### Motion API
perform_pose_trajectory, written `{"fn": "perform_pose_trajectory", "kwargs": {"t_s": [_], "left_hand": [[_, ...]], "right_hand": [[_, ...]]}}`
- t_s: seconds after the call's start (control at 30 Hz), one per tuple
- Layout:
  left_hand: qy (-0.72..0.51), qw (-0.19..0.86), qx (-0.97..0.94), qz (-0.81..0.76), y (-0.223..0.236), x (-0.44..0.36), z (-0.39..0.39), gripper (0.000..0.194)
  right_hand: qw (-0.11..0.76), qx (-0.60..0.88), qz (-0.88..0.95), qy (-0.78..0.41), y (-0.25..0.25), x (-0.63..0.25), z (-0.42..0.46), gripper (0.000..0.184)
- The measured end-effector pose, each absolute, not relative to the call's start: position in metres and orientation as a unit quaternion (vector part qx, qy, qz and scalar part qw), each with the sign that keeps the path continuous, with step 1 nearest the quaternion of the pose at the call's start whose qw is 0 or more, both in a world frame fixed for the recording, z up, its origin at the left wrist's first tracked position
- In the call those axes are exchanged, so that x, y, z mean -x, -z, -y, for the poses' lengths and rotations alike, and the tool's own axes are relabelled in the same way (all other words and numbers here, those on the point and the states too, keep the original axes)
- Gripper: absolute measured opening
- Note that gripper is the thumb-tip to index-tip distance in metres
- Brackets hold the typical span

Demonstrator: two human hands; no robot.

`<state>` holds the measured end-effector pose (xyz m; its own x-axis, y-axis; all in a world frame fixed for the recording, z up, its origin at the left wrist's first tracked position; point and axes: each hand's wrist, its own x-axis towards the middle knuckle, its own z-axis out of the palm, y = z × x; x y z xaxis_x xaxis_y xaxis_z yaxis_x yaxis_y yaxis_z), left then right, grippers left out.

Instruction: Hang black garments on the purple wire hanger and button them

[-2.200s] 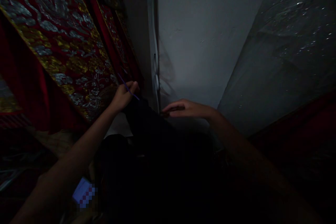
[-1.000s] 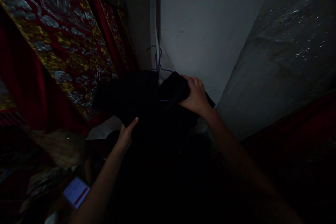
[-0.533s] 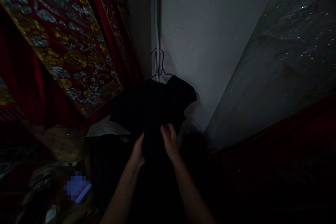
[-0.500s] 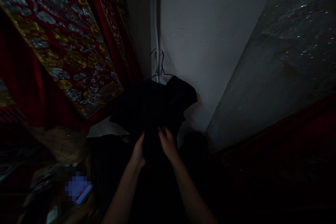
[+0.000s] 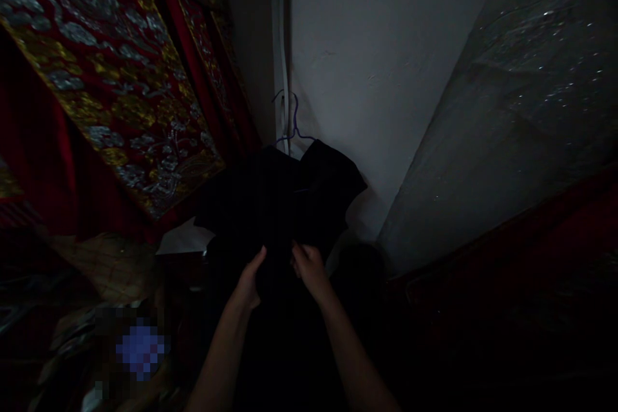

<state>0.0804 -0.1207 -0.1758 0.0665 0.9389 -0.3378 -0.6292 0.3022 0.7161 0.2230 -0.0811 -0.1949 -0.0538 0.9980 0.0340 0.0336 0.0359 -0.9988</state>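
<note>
Black garment [image 5: 277, 215] between left grip [image 5: 249, 278] and right grip [image 5: 309, 267], pinched in both.

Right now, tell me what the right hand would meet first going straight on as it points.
Most likely the black garment on the hanger: the right hand points up and inward at its front, seemingly touching it, though the dark hides exact depth.

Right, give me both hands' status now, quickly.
Left hand: at the black garment, thumb showing, other fingers hidden; whether it is closed cannot be told.
Right hand: fingers curled, apparently closed on the garment's front.
</note>
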Motion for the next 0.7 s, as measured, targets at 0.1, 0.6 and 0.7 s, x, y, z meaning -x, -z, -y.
{"fn": "perform_pose_trajectory", "kwargs": {"t_s": [0.1, 0.6, 0.7], "left_hand": [[-0.553, 0.684, -0.233, -0.415, 0.177, -0.082, 0.121, 0.065], [-0.636, 0.500, -0.306, -0.502, 0.173, -0.097, 0.122, 0.058], [-0.658, 0.458, -0.312, -0.510, 0.175, -0.094, 0.118, 0.059]], "right_hand": [[0.486, 0.460, 0.528, -0.522, 0.194, -0.228, 0.085, 0.058], [0.429, 0.453, 0.566, -0.539, 0.173, -0.240, 0.103, 0.025], [0.456, 0.436, 0.562, -0.535, 0.171, -0.240, 0.101, 0.022]]}}
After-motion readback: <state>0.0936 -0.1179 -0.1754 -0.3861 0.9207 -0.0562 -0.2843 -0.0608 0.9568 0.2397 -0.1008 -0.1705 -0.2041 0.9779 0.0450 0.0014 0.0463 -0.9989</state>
